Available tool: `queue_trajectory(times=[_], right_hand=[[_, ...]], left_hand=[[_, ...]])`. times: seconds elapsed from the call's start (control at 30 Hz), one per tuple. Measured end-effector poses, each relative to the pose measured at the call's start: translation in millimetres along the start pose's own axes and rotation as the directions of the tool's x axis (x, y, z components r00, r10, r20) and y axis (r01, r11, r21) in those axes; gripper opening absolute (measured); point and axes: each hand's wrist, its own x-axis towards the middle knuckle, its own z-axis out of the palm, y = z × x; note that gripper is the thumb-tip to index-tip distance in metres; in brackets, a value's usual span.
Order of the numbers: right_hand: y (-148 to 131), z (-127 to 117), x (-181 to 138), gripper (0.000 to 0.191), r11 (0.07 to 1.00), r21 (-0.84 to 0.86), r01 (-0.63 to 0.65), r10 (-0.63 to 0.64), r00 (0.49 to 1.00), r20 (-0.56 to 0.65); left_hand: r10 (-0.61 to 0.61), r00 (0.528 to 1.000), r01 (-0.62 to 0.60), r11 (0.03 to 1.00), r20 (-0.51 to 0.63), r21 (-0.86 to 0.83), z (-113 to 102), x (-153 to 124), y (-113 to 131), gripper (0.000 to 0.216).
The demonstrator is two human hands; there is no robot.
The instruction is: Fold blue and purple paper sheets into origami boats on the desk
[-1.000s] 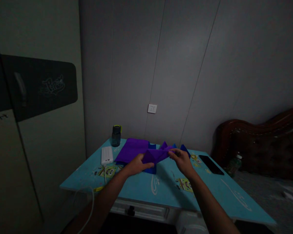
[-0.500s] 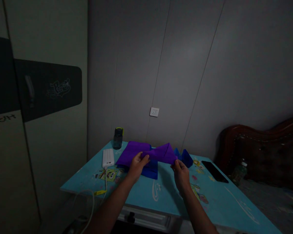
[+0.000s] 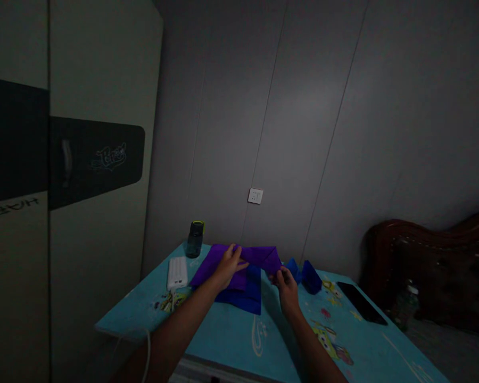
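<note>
Between my hands, above the table, is a folded sheet of purple paper [image 3: 262, 257] with a pointed flap at its right end. My left hand [image 3: 228, 267] pinches its left end. At the lower right corner, my right hand [image 3: 286, 286] grips it with thumb and fingers. Beneath and behind my left hand lies a flat purple sheet [image 3: 208, 267], on top of a blue sheet [image 3: 247, 300]. Just beyond my right hand stands a folded blue paper piece [image 3: 311, 277], with another blue folded part beside it.
On the blue cartoon-printed table [image 3: 207, 340] stand a dark bottle [image 3: 195, 240] and a white power bank [image 3: 178, 273] with a cable, at left. A black phone or tablet [image 3: 361, 302] lies at right. A clear bottle [image 3: 406, 306] is past the right edge.
The folded purple paper has turned in my hands, its right end now tilting lower. My left hand's fingers have shifted along its left end. The view has tipped upward and left.
</note>
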Motion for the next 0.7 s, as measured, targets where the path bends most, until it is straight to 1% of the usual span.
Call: queue_trajectory(times=[0.03,0.1,0.13,0.2,0.27,0.33,0.47,0.57,0.63,0.7], right_hand=[[-0.4,3.8,4.7,0.044,1.000,-0.002,0.013,-0.013,1.000,0.003],[0.2,10.0,12.8,0.045,1.000,-0.018,0.018,-0.018,1.000,-0.010],[0.9,12.3,16.2,0.045,1.000,-0.016,0.021,-0.021,1.000,-0.017],[2.4,15.0,21.9,0.045,0.999,-0.029,0.028,-0.029,0.999,-0.024],[3.0,16.0,27.4,0.042,0.998,-0.044,0.039,-0.041,0.999,-0.028],[2.2,16.4,33.6,0.040,0.997,-0.050,0.060,-0.062,0.997,-0.047],[-3.1,20.8,49.5,0.035,0.980,-0.109,0.164,-0.178,0.976,-0.129],[-9.9,30.0,62.3,0.032,0.960,-0.149,0.238,-0.260,0.952,-0.158],[-15.5,39.1,70.6,0.030,0.949,-0.160,0.272,-0.299,0.937,-0.180],[-21.4,49.8,78.2,0.030,0.942,-0.155,0.299,-0.326,0.923,-0.204]], left_hand=[[-0.010,1.000,0.010,1.000,0.005,0.030,-1.5,5.9,4.3,0.056],[-0.005,1.000,0.004,0.999,0.008,0.049,-5.3,16.3,10.4,0.048],[0.014,1.000,-0.014,0.999,0.002,0.034,-6.6,20.3,12.5,0.041],[0.038,0.999,-0.038,0.999,0.027,-0.005,-6.9,25.3,15.6,0.027],[0.038,0.997,-0.035,0.999,0.075,-0.039,-4.2,26.3,18.6,0.018],[0.003,0.990,0.004,0.999,0.144,-0.048,-0.3,24.5,22.4,0.019],[0.026,0.978,-0.007,0.996,0.209,-0.093,5.8,22.5,35.0,0.024],[0.052,0.970,-0.029,0.995,0.239,-0.098,12.0,30.3,48.6,0.026],[0.120,0.971,-0.101,0.990,0.208,-0.096,18.4,40.9,58.3,0.033],[0.231,0.965,-0.225,0.973,0.123,-0.056,25.5,54.7,66.3,0.033]])
